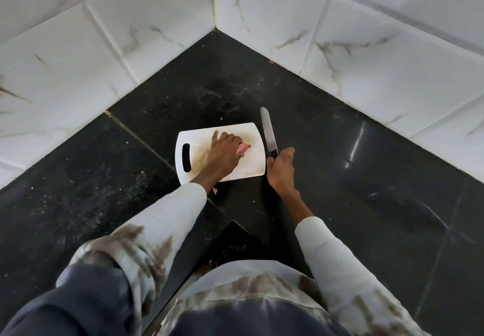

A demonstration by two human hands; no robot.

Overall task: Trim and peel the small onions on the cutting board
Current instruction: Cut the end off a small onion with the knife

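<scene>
On the white cutting board (251, 162), the left hand (225, 152) pins a pink onion (243, 148) (mostly hidden), so the knife (267, 131) gripped in the right hand (281, 170) just beside could nick those fingertips.

This is a kitchen, seen at an inner corner of its worktop. A black polished stone counter (327, 152) fills the middle and lower frame, with glossy reflections at the right and pale crumbs scattered at the left. White marble-patterned wall tiles (131, 34) rise behind it on both sides and meet in a corner at the upper centre. At the centre of the frame lies a white plastic cutting board (251, 162) with a handle slot, and just right of it a kitchen knife (267, 131) with a long steel blade.
</scene>
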